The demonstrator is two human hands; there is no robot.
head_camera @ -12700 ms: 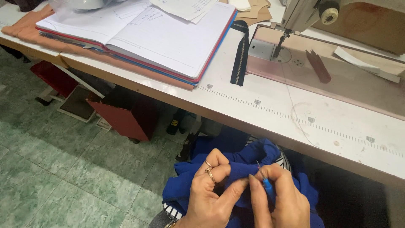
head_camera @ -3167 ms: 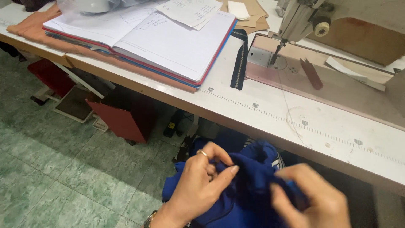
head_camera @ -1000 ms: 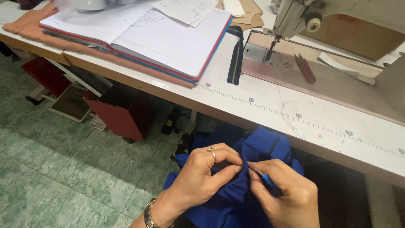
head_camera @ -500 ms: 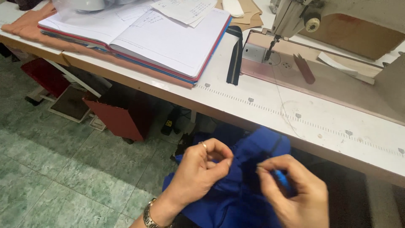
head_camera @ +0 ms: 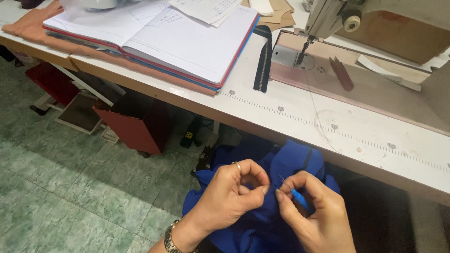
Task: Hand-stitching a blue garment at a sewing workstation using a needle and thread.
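A blue garment (head_camera: 290,161) lies bunched in my lap, below the table's front edge. My left hand (head_camera: 232,197), with a ring and a wristwatch, pinches a fold of the blue fabric between thumb and fingers. My right hand (head_camera: 314,215) holds a small blue-handled tool (head_camera: 295,193) with a thin metal tip, its point against the fabric right beside the left fingertips. Both hands almost touch each other. A dark strip, maybe a zipper, runs down the garment near its top.
A white table (head_camera: 300,122) with a printed ruler edge carries a sewing machine (head_camera: 356,18), a black zipper (head_camera: 263,58), an open notebook (head_camera: 154,33) on orange cloth and a brown strip (head_camera: 342,74). A red bin (head_camera: 136,129) stands on the green tiled floor.
My hands have drawn together again on the blue fabric; the right hand has brought the blue tool's tip back to the pinched fold. The garment sits slightly differently.
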